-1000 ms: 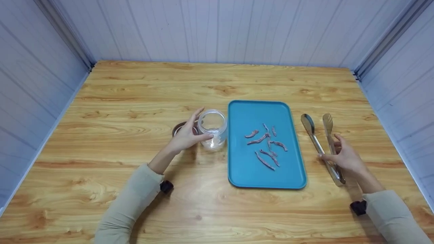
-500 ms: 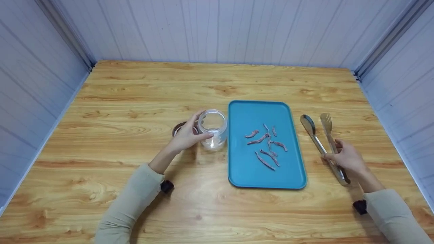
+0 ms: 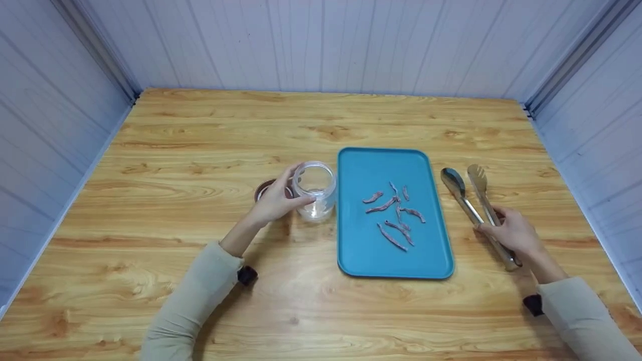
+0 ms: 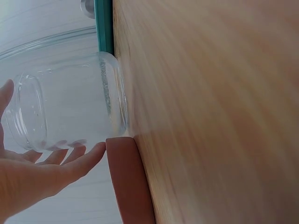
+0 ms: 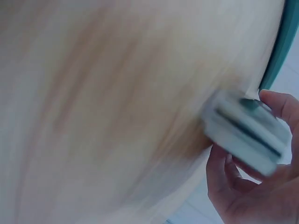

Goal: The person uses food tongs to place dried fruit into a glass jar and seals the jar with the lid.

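My left hand [image 3: 276, 203] holds a clear jar [image 3: 321, 208] by its side, thumb in front and fingers behind. The jar stands upright and uncovered against the left edge of a blue tray [image 3: 388, 263]. A brown lid [image 3: 261, 188] lies under the left hand, partly hidden; in the left wrist view the lid [image 4: 128, 177] sits close beside the jar's base. Right of the tray, my right hand [image 3: 514, 233] grips metal tongs [image 3: 471, 210] between thumb and fingers, their two arms spread apart. The right wrist view shows the tongs' joined end [image 5: 245, 133], blurred.
Several thin reddish-brown strips [image 3: 391, 238] lie scattered on the tray. The wooden table [image 3: 210, 130] has pale panel walls [image 3: 321, 45] at its back and sides. Each wrist wears a small dark camera.
The tongs have shifted slightly, with their spoon and fork tips coming closer together and a little left. The right hand has moved slightly down. Left hand and jar have stayed put.
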Demonstrator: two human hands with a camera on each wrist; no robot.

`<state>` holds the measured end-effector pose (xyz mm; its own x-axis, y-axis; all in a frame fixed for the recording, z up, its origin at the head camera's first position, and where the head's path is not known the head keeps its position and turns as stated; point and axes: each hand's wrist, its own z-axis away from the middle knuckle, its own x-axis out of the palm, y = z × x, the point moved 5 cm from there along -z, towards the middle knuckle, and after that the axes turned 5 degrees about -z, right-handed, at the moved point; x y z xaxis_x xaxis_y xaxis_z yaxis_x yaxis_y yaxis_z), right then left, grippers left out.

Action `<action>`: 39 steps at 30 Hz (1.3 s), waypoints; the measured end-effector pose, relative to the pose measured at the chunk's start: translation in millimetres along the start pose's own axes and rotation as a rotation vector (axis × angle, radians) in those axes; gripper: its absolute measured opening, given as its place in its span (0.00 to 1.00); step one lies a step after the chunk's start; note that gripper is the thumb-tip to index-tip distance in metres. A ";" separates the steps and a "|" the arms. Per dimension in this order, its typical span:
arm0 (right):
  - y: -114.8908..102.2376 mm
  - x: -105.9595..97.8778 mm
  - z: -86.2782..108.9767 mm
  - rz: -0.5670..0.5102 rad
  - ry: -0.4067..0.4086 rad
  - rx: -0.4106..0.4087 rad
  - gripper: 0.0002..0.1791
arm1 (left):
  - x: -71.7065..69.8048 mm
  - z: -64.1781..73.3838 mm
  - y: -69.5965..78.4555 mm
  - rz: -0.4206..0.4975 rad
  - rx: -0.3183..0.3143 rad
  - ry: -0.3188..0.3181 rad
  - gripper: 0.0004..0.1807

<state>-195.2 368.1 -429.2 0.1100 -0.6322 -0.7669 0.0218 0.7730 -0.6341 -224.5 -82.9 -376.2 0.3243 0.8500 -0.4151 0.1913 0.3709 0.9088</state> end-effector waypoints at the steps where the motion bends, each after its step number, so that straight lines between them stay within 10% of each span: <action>1: -0.1 -0.8 0.5 -0.009 0.000 0.004 0.37 | 0.0 0.1 -0.3 -0.001 -0.001 0.001 0.40; 39: -23.9 -47.4 14.6 -0.012 0.136 -0.188 0.32 | -0.1 1.1 2.1 -0.016 0.009 0.006 0.40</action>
<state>-186.4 380.4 -376.3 -0.0247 -0.6523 -0.7576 -0.1650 0.7501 -0.6405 -223.1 -82.6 -374.3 0.3155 0.8461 -0.4295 0.2047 0.3813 0.9015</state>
